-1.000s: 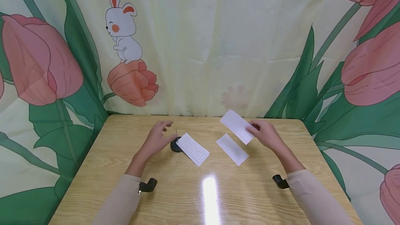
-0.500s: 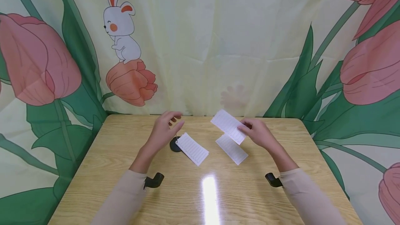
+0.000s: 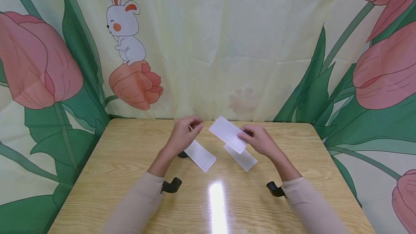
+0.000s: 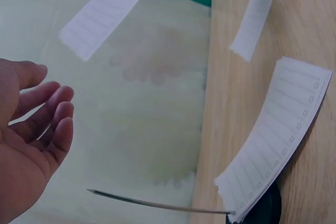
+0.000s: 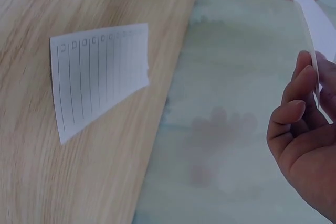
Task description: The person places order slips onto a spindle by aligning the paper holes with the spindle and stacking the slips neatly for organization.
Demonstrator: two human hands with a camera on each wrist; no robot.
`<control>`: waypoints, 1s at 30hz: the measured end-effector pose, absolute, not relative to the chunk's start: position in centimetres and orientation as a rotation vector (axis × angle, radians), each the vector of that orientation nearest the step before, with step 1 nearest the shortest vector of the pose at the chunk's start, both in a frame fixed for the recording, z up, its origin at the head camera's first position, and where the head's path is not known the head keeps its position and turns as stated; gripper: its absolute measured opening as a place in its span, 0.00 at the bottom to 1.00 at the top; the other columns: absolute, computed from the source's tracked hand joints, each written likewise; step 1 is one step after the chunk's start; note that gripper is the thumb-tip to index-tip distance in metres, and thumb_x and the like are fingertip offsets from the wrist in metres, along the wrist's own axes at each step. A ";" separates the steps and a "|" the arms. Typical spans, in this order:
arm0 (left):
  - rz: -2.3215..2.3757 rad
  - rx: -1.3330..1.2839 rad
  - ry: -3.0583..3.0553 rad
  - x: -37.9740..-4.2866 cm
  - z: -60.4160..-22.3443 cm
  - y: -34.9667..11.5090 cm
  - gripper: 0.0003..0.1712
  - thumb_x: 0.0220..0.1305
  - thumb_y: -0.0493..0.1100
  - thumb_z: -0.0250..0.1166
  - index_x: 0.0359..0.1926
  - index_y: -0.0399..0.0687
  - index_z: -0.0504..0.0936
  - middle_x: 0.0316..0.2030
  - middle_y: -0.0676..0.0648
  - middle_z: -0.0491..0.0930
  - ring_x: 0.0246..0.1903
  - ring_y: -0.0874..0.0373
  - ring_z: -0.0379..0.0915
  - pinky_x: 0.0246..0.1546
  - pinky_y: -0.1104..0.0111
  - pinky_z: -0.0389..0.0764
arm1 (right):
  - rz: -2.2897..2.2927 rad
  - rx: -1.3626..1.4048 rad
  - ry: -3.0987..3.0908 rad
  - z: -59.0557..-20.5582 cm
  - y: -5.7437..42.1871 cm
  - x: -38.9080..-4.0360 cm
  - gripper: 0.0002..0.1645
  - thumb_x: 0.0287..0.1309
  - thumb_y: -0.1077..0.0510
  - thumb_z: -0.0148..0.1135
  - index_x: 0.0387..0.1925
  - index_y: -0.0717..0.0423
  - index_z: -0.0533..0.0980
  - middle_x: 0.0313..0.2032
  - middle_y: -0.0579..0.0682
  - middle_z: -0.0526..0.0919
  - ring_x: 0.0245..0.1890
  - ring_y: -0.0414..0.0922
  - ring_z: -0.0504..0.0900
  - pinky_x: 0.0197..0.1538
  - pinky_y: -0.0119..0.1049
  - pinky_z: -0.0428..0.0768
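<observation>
My right hand (image 3: 260,141) pinches a lined white paper slip (image 3: 225,133) by its right end, thumb on top, and holds it above the table. My left hand (image 3: 185,135) is near the slip's far end with nothing in it; its fingers are loosely bent in the left wrist view. Below the left hand stands a bill spike with a round black base (image 3: 183,155) and a thin metal needle (image 4: 157,203). Several lined slips (image 3: 202,156) are stacked on it, their corner at the foot of the needle. The left hand hides the needle in the head view.
Another lined slip (image 3: 242,159) lies on the wooden table (image 3: 120,176), partly under the held one. A curtain (image 3: 195,46) printed with tulips and a rabbit hangs behind the table's back edge. Light reflects off the table's front middle.
My right hand has carried its slip to the left. My left hand has moved right, over the bill spike and towards the slip. The stacked slips and the loose slip have stayed put.
</observation>
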State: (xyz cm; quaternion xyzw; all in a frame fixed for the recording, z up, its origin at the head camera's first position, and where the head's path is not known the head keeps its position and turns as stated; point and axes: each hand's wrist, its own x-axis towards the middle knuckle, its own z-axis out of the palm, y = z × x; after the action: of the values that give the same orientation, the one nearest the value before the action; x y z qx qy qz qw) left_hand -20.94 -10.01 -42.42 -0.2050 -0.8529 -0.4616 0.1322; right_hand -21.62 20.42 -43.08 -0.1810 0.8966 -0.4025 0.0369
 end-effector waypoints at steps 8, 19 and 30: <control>-1.422 -0.536 -2.524 -20.9 -42.8 -9.3 0.06 0.72 0.37 0.66 0.43 0.40 0.87 0.32 0.48 0.84 0.34 0.57 0.77 0.36 0.68 0.80 | -1.230 -0.567 2.760 -43.3 19.4 -21.2 0.08 0.71 0.56 0.64 0.42 0.55 0.85 0.35 0.50 0.86 0.32 0.44 0.77 0.35 0.34 0.78; -1.470 -0.478 -2.541 -20.9 -43.4 -9.2 0.04 0.71 0.35 0.66 0.42 0.40 0.87 0.32 0.46 0.84 0.32 0.57 0.76 0.35 0.70 0.78 | -1.296 -0.585 2.716 -43.8 18.2 -21.0 0.07 0.70 0.56 0.65 0.42 0.54 0.85 0.36 0.50 0.86 0.31 0.43 0.79 0.34 0.33 0.77; -1.405 -0.405 -2.583 -20.7 -42.5 -10.9 0.05 0.72 0.35 0.65 0.42 0.40 0.87 0.32 0.45 0.84 0.32 0.56 0.75 0.33 0.71 0.76 | -1.400 -0.533 2.650 -44.7 15.8 -21.1 0.09 0.71 0.58 0.64 0.49 0.55 0.83 0.38 0.49 0.87 0.34 0.43 0.82 0.36 0.34 0.78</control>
State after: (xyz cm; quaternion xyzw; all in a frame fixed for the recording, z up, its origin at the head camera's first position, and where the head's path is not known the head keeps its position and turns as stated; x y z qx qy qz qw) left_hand -20.70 -10.89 -42.52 -0.1359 -0.8670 -0.4716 0.0865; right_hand -21.06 15.77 -44.74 -0.1748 0.8695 -0.4593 0.0490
